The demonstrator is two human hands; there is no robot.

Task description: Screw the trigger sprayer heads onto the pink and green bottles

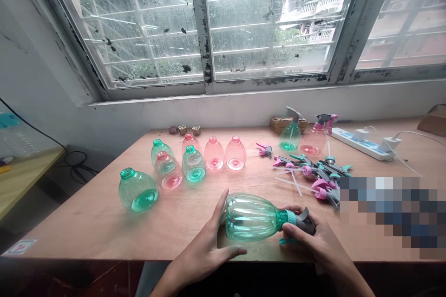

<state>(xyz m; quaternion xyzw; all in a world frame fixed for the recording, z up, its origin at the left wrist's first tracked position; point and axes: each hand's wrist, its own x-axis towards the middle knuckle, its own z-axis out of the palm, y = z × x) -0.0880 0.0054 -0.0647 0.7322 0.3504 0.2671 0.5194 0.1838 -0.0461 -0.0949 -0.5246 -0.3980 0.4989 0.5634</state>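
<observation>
A green clear spray bottle (251, 218) lies on its side above the table's front edge, its base to the left and its neck to the right. My right hand (310, 232) is closed around the grey and teal spray head (300, 220) at the neck. At the base, my left hand (209, 241) is open, thumb and fingers spread apart; whether it touches the plastic I cannot tell. Loose spray heads (320, 174) in pink, teal and grey, with white tubes, lie in a pile beyond my right hand.
Several headless green and pink bottles stand at the left, the nearest a green bottle (138, 191). At the back right are a green spray bottle (291, 134), a pink spray bottle (313, 139) and a white power strip (362, 143). A blurred patch covers the right side.
</observation>
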